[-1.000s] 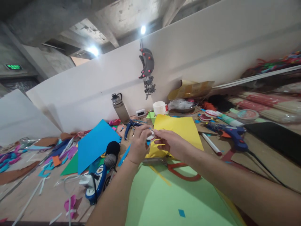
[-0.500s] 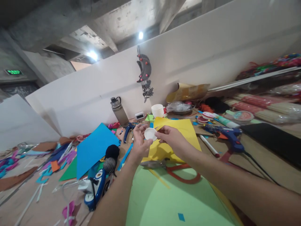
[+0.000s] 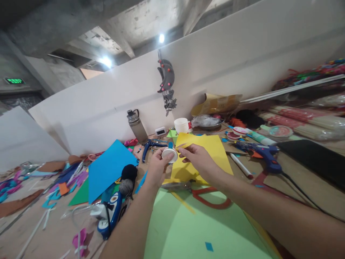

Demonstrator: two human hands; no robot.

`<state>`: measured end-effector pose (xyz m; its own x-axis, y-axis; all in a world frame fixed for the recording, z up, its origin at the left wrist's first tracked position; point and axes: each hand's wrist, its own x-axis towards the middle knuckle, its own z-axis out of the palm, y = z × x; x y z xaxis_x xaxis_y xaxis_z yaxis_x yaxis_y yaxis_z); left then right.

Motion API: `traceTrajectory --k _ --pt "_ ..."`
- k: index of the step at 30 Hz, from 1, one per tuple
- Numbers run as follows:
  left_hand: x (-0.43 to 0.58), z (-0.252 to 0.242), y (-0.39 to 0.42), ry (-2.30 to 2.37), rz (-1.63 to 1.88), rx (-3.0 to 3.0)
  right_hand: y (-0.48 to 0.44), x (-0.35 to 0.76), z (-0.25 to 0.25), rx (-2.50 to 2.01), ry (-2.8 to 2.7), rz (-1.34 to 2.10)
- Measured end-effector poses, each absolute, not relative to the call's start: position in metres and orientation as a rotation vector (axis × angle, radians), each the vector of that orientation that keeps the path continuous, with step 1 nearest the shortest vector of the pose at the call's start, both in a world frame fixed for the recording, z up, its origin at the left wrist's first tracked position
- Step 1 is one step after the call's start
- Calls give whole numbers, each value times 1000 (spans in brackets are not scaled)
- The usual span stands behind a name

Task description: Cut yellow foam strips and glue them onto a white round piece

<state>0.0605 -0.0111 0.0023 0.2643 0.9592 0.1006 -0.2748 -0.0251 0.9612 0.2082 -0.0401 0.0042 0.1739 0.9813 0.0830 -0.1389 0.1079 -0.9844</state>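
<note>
My left hand [image 3: 157, 166] is closed round a small white roll of tape [image 3: 169, 155] and holds it up over the table. My right hand [image 3: 197, 159] is just right of the roll, its thumb and forefinger pinched on a thin yellow paper strip [image 3: 181, 146] beside it. Both hands hover above a yellow paper sheet [image 3: 212, 147]. Red-handled scissors [image 3: 199, 194] lie under my right wrist, at the far edge of a light green sheet [image 3: 185, 230].
A blue sheet [image 3: 107, 167], a blue and white glue gun [image 3: 107, 214] and yarn balls [image 3: 128, 176] lie left. A second blue glue gun [image 3: 265, 154], a white marker [image 3: 242, 165], a bottle [image 3: 136, 126] and a white cup [image 3: 181, 125] stand further back. Paper scraps litter the left.
The white tape roll turned from edge-on to its flat face and then tilted again. My right fingers shifted up along its right side, still pinching the yellow strip.
</note>
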Motion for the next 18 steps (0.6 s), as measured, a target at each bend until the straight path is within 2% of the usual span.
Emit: traceTrajectory --k 18 --pt "58 8 -11 794 1135 1156 -35 213 2 -1179 -1049 1093"
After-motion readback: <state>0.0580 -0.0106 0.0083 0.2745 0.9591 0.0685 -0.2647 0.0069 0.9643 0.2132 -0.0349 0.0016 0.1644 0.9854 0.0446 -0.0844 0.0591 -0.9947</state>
